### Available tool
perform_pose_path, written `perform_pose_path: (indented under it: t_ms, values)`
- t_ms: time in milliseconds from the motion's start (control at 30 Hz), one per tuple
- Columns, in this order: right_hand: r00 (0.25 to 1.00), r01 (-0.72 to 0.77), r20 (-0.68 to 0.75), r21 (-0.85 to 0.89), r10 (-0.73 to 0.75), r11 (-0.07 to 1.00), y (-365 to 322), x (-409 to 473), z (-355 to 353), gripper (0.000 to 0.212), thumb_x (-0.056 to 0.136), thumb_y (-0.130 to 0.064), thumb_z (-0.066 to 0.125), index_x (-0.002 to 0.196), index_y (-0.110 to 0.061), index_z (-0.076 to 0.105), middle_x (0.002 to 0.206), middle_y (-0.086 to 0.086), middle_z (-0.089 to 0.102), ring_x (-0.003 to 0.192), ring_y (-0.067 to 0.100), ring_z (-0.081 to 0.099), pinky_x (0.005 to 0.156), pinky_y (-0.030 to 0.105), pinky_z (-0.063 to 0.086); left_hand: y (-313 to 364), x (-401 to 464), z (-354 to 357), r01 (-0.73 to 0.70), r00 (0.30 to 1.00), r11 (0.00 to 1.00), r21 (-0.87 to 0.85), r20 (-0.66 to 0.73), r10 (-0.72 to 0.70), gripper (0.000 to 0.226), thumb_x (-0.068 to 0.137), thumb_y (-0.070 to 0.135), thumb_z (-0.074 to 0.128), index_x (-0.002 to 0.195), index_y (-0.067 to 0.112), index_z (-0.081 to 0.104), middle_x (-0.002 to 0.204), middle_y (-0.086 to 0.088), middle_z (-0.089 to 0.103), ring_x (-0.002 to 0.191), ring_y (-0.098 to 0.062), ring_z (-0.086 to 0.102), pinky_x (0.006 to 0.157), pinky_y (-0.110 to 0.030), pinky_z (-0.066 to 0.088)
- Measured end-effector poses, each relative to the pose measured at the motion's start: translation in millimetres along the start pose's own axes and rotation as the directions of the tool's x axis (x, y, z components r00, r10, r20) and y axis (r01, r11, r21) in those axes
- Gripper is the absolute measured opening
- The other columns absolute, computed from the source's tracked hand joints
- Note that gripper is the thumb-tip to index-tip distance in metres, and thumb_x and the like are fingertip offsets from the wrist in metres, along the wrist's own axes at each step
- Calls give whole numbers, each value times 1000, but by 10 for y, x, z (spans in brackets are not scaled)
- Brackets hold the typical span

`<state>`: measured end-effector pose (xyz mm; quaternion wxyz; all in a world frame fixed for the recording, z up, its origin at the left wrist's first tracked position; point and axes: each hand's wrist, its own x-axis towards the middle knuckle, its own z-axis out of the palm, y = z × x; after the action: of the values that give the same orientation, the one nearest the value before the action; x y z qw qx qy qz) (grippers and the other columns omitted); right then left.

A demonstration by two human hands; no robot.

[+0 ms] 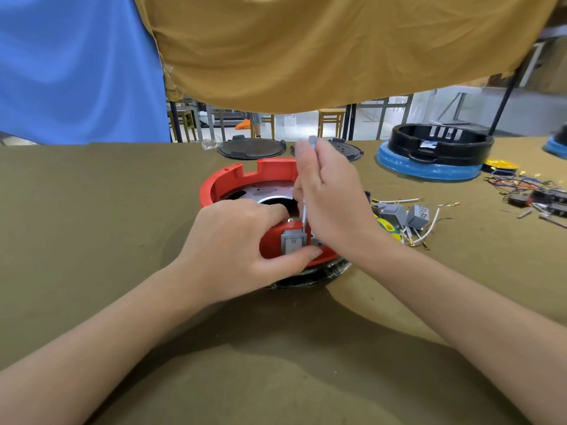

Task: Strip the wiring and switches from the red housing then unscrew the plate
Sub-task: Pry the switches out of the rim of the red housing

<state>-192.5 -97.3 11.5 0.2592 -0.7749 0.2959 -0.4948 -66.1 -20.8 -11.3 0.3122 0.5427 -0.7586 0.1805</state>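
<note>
Olive-brown cloth table point(92, 210), w/ tan and blue fabric hung behind. Red housing point(233, 179) is set mid-table, metal plate point(264, 191) seen inside. Its near wall is gripped by left hand point(242, 250), thumb pressed beside the grey rocker switch point(292, 242). A thin screwdriver point(303, 214) is pinched upright by right hand point(328, 194), tip at the switch's top edge. Stripped grey switches w/ white wires point(411, 216) are piled just right of housing.

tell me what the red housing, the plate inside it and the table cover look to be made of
Red housing: likely moulded plastic, smooth and semi-matt, with even colour and cut notches in its rim.
Plate: probably metal, grey and dully reflective, with punched holes.
Table cover: seemingly woven cloth, matt olive, with soft folds.
</note>
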Motion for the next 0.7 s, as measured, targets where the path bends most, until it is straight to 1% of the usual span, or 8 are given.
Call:
perform_pose_path:
  t_ms: [133, 333, 400, 467, 533, 600, 633, 700]
  values:
    - [994, 44, -105, 23, -42, 999, 15, -60, 0, 39, 108, -29, 33, 85, -3, 51, 72, 23, 57, 65, 34, 53, 63, 46, 40, 10, 3, -24, -1, 1000, 1000, -10, 25, 1, 39, 88, 66, 44, 70, 34, 54, 55, 17, 49, 49, -5, 49, 47, -11, 26]
    - [976, 170, -136, -5, -170, 985, -29, -105, -31, 30, 108, -23, 35, 84, -8, 46, 64, 20, 55, 53, 33, 53, 54, 51, 42, -10, -7, -10, -17, 1000, 1000, -26, 20, 18, 49, 91, 65, 40, 72, 26, 63, 58, 14, 57, 50, -6, 53, 46, -23, 38]
    - [966, 229, -115, -19, -230, 973, -53, -110, -26, 26, 107, -21, 35, 86, -9, 44, 61, 18, 55, 47, 31, 52, 47, 52, 41, -8, -7, -13, -22, 1000, 999, -27, 19, 23, 50, 91, 64, 41, 72, 25, 64, 57, 14, 56, 49, -5, 52, 45, -20, 36]
    - [966, 245, -82, -32, -247, 969, -58, -97, -19, 28, 107, -22, 35, 86, -7, 45, 60, 19, 54, 46, 32, 51, 46, 51, 41, -3, -7, -15, -18, 999, 999, -33, 27, 19, 49, 90, 63, 41, 74, 25, 67, 57, 15, 56, 49, -5, 52, 46, -17, 34]
    - [979, 201, -28, -6, -201, 980, -55, -56, -19, 31, 108, -24, 35, 85, -6, 45, 61, 23, 54, 49, 37, 51, 49, 53, 42, -4, -7, -11, -15, 999, 999, -44, 32, 16, 51, 90, 65, 40, 79, 25, 70, 60, 15, 58, 52, -6, 54, 47, -19, 37]
    - [990, 130, 52, 5, -130, 991, -65, -6, -14, 34, 108, -28, 34, 82, -9, 42, 65, 26, 55, 56, 42, 52, 55, 54, 44, -2, -6, -11, -10, 999, 998, -58, 42, 12, 54, 90, 66, 38, 88, 26, 74, 66, 14, 65, 57, -7, 59, 50, -25, 44]
    - [991, 100, 93, -9, -99, 995, -73, 20, -10, 35, 108, -30, 34, 79, -11, 41, 65, 25, 55, 58, 41, 52, 58, 54, 45, 0, -5, -16, -7, 999, 998, -67, 46, 10, 54, 90, 66, 39, 91, 26, 75, 69, 13, 67, 59, -7, 61, 52, -27, 46]
    - [985, 62, 166, -49, -53, 997, -83, 68, 1, 37, 108, -31, 34, 74, -18, 38, 63, 12, 52, 58, 29, 49, 64, 52, 48, 3, -5, -26, -15, 999, 997, -77, 44, 18, 52, 90, 64, 40, 95, 27, 76, 71, 14, 68, 59, -6, 60, 52, -20, 44]
